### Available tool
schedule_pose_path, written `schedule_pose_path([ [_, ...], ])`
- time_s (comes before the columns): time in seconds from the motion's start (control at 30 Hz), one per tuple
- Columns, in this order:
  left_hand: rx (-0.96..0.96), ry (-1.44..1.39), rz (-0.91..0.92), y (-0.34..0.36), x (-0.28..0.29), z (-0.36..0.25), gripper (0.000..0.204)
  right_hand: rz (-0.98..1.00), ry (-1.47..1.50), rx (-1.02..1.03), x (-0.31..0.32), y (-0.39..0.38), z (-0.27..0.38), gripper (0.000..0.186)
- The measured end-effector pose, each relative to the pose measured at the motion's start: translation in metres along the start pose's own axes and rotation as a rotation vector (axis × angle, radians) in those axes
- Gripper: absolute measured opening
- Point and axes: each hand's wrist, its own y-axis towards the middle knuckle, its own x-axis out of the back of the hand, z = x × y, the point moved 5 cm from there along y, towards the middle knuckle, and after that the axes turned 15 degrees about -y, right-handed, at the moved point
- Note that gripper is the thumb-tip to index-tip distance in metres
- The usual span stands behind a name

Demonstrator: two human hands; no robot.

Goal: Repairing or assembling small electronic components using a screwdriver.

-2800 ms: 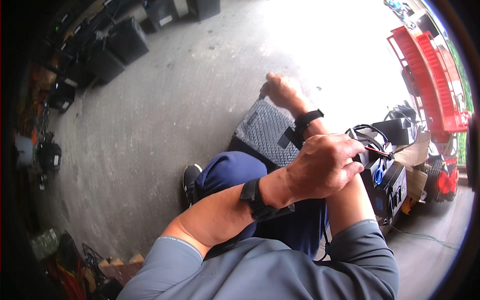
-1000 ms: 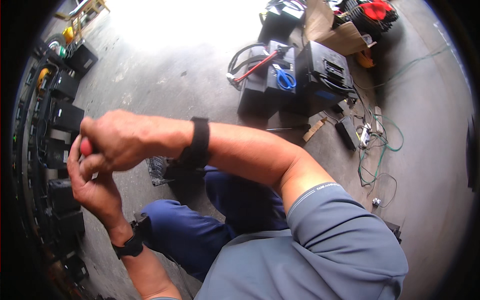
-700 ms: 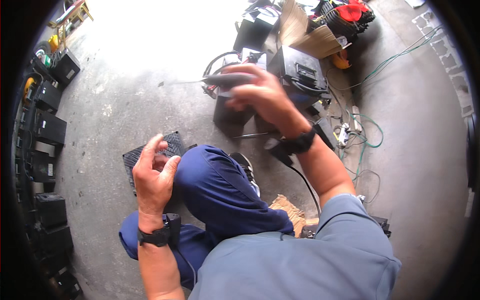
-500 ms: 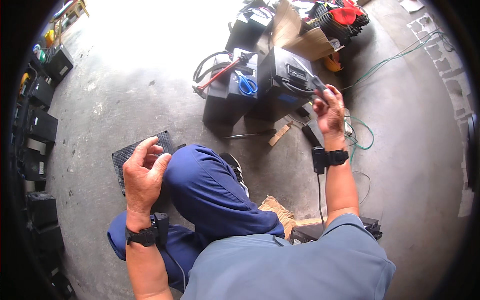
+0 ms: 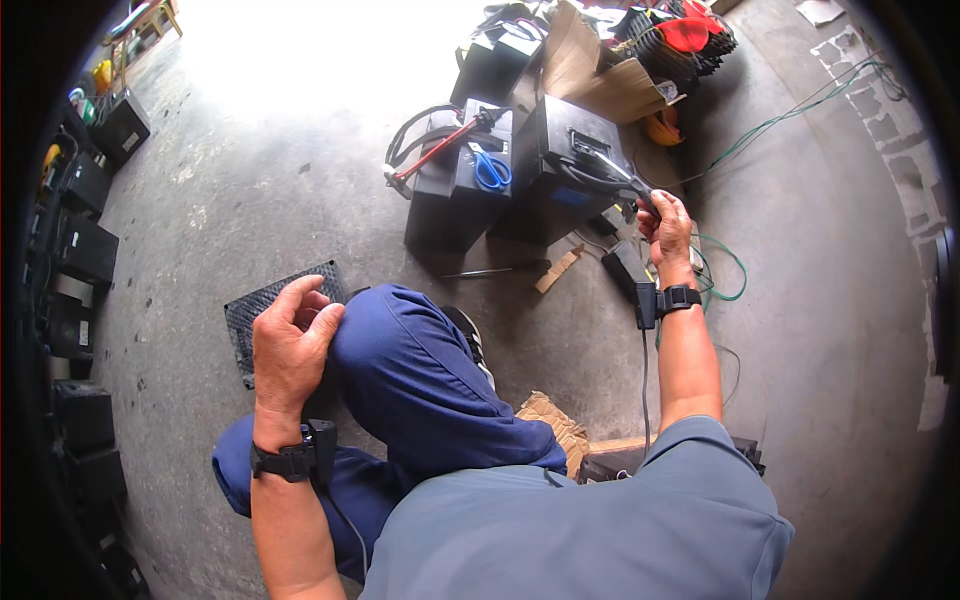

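Observation:
My right hand (image 5: 665, 228) grips the dark handle (image 5: 639, 190) of a tool with a thin metal shaft, whose tip lies over the top of a black battery box (image 5: 548, 200). To its left stands another black box (image 5: 447, 215), carrying blue scissors (image 5: 492, 170) and a red-and-black cable (image 5: 445, 148). Beside my raised blue-trousered knee, my left hand (image 5: 296, 340) is open and empty, its fingers loosely bent. It is above a black textured plate (image 5: 245, 315) on the concrete floor.
Black boxes (image 5: 88, 255) line the left side. Torn cardboard (image 5: 625, 85) and black-and-red gear (image 5: 685, 35) lie at the back. A dark adapter (image 5: 622, 266), green cables (image 5: 740, 260), a long thin rod (image 5: 475, 272) and a cardboard scrap (image 5: 560, 268) lie around the boxes.
The view has swung rightward. My hands, together about a second ago, have parted; my right one carried the tool rightward to the box and has lowered slightly since half a second ago.

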Motion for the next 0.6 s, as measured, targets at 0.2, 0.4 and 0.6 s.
schedule_pose_path([
  [0.2, -0.016, 0.017, 0.009, -0.0007, 0.0008, -0.0011, 0.035, 0.014, -0.023, -0.013, -0.0067, 0.0024, 0.0024, 0.027],
  [0.4, -0.007, 0.017, 0.016, 0.0001, -0.0009, -0.0009, 0.035, 0.028, -0.015, 0.001, -0.0087, 0.0047, 0.0037, 0.027],
  [0.6, -0.013, 0.017, 0.015, -0.0005, -0.0005, -0.0020, 0.035, 0.026, -0.021, 0.016, -0.0117, 0.0030, 0.0084, 0.026],
])
